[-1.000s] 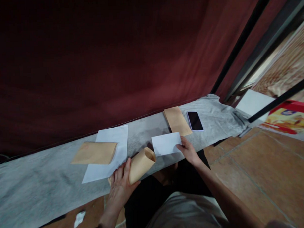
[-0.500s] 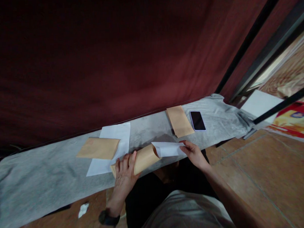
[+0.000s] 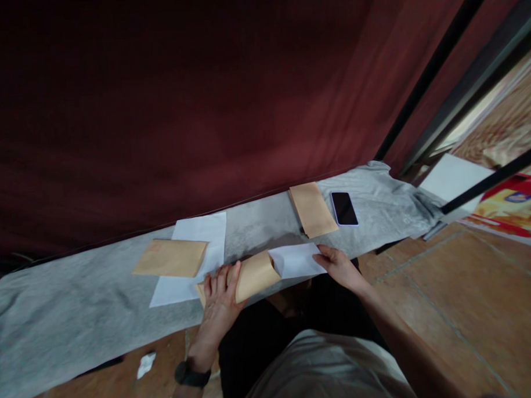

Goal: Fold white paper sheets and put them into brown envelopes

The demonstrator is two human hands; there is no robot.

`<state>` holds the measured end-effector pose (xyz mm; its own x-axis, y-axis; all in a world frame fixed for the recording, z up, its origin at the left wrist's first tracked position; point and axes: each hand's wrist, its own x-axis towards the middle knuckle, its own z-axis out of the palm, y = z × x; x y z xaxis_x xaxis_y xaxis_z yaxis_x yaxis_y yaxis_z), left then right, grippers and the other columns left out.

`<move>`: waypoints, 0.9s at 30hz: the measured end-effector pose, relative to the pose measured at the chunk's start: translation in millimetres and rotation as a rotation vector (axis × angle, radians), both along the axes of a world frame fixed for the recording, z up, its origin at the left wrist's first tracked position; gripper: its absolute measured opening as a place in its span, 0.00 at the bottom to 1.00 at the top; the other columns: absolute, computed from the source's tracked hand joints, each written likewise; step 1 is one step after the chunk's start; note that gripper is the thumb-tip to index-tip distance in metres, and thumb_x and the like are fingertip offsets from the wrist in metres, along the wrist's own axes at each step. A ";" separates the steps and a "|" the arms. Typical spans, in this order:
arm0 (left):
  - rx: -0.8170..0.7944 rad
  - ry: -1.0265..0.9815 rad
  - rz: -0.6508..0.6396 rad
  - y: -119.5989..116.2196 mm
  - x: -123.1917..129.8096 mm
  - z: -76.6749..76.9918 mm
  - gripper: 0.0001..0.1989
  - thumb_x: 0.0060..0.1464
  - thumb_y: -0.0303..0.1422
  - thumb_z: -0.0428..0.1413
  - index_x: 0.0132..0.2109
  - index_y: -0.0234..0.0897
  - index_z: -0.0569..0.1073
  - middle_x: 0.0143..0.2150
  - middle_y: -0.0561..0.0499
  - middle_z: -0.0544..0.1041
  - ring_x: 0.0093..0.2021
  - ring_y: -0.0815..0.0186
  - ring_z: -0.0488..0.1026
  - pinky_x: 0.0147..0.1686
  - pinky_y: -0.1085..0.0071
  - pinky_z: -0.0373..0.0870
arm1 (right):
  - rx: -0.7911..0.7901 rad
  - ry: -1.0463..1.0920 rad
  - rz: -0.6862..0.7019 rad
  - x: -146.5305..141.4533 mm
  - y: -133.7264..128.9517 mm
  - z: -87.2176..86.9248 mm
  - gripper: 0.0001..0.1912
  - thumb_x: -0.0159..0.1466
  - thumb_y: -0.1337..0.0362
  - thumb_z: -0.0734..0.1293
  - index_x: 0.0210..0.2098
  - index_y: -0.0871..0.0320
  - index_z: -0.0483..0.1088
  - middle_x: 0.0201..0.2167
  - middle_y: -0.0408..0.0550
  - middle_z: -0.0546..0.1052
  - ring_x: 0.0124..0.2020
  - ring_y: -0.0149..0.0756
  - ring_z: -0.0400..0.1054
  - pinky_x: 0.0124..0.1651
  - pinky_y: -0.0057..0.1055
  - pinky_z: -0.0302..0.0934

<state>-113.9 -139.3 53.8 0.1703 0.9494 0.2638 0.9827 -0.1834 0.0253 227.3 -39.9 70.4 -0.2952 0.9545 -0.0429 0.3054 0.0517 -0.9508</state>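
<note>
A brown paper envelope (image 3: pixel 256 275) lies bowed near the front edge of the cloth-covered bench, its mouth facing right. My left hand (image 3: pixel 223 290) grips its left part, thumb on top and fingers over the far side. A folded white sheet (image 3: pixel 296 260) sits partly inside the envelope's mouth, the rest of it sticking out to the right. My right hand (image 3: pixel 335 266) pinches the sheet's right end between thumb and fingers. How far the sheet reaches into the envelope is hidden.
Another brown envelope (image 3: pixel 172 258) rests on white paper (image 3: pixel 209 230) at left. Stacked brown envelopes (image 3: pixel 313 212) and a phone (image 3: pixel 345 209) lie at right on the grey cloth (image 3: pixel 78 310). A dark red curtain (image 3: pixel 228 119) hangs behind. Crumpled tissue (image 3: pixel 146 365) is on the floor.
The white sheet has tilted and now shows more of its flat face, its far right corner higher. Both hands keep their holds, with only slight shifts.
</note>
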 end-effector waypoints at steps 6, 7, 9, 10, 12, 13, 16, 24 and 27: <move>0.021 -0.020 -0.073 3.8 6.3 2.5 0.48 0.54 0.33 0.63 0.74 0.37 0.46 0.66 0.33 0.64 0.67 0.43 0.61 0.68 0.41 0.49 | 0.011 -0.050 -0.002 0.4 -1.6 5.7 0.15 0.64 0.52 0.64 0.26 0.55 0.69 0.22 0.41 0.70 0.26 0.34 0.63 0.29 0.30 0.57; 0.020 -0.020 -0.077 4.2 7.5 2.4 0.48 0.54 0.33 0.63 0.74 0.37 0.46 0.66 0.32 0.63 0.67 0.43 0.61 0.68 0.41 0.49 | 0.006 -0.052 -0.008 0.2 -2.7 6.0 0.15 0.64 0.51 0.65 0.27 0.55 0.69 0.22 0.42 0.70 0.26 0.35 0.63 0.29 0.30 0.57; 0.010 -0.020 -0.074 4.5 9.9 1.9 0.49 0.53 0.33 0.64 0.74 0.36 0.46 0.66 0.32 0.63 0.67 0.43 0.61 0.68 0.41 0.49 | -0.014 -0.050 -0.022 -1.0 -5.1 5.9 0.17 0.65 0.49 0.64 0.29 0.54 0.71 0.21 0.42 0.70 0.26 0.36 0.64 0.30 0.30 0.58; 0.006 -0.020 -0.074 4.5 11.1 1.7 0.49 0.53 0.33 0.64 0.74 0.36 0.46 0.66 0.32 0.63 0.67 0.43 0.61 0.68 0.41 0.49 | -0.022 -0.048 -0.026 -2.1 -6.4 5.2 0.17 0.66 0.48 0.64 0.30 0.54 0.72 0.21 0.43 0.70 0.26 0.37 0.64 0.30 0.31 0.59; 0.000 -0.020 -0.077 4.5 13.8 1.8 0.49 0.53 0.34 0.64 0.74 0.35 0.47 0.66 0.32 0.64 0.67 0.43 0.61 0.69 0.41 0.48 | -0.011 -0.056 -0.028 -5.0 -8.9 2.6 0.19 0.67 0.47 0.63 0.31 0.55 0.72 0.22 0.43 0.71 0.27 0.37 0.65 0.31 0.31 0.60; -0.003 -0.019 -0.080 4.4 15.2 2.1 0.48 0.53 0.35 0.65 0.74 0.35 0.48 0.66 0.32 0.64 0.68 0.43 0.61 0.69 0.41 0.48 | 0.010 -0.067 -0.028 -6.8 -10.0 0.7 0.20 0.68 0.47 0.62 0.30 0.55 0.72 0.24 0.44 0.72 0.28 0.37 0.66 0.32 0.31 0.60; -0.012 -0.017 -0.096 4.6 20.0 2.7 0.47 0.53 0.36 0.65 0.73 0.35 0.51 0.66 0.33 0.65 0.68 0.43 0.60 0.69 0.41 0.46 | 0.091 -0.105 -0.018 -13.0 -13.1 -7.0 0.20 0.69 0.49 0.61 0.28 0.56 0.71 0.29 0.46 0.73 0.30 0.37 0.67 0.35 0.32 0.61; -0.015 -0.047 -0.130 8.7 34.5 -1.8 0.44 0.53 0.36 0.64 0.72 0.37 0.55 0.66 0.34 0.66 0.70 0.43 0.58 0.70 0.41 0.46 | 0.090 -0.032 0.038 -34.5 -23.2 -24.3 0.17 0.70 0.55 0.61 0.36 0.55 0.78 0.50 0.52 0.76 0.49 0.44 0.72 0.52 0.37 0.65; -0.016 -0.060 -0.138 9.6 37.9 -3.7 0.44 0.53 0.35 0.64 0.73 0.37 0.55 0.66 0.35 0.66 0.70 0.43 0.58 0.70 0.42 0.46 | 0.071 -0.033 0.064 -40.0 -24.0 -28.3 0.17 0.70 0.56 0.61 0.34 0.55 0.79 0.50 0.52 0.76 0.49 0.44 0.73 0.54 0.38 0.65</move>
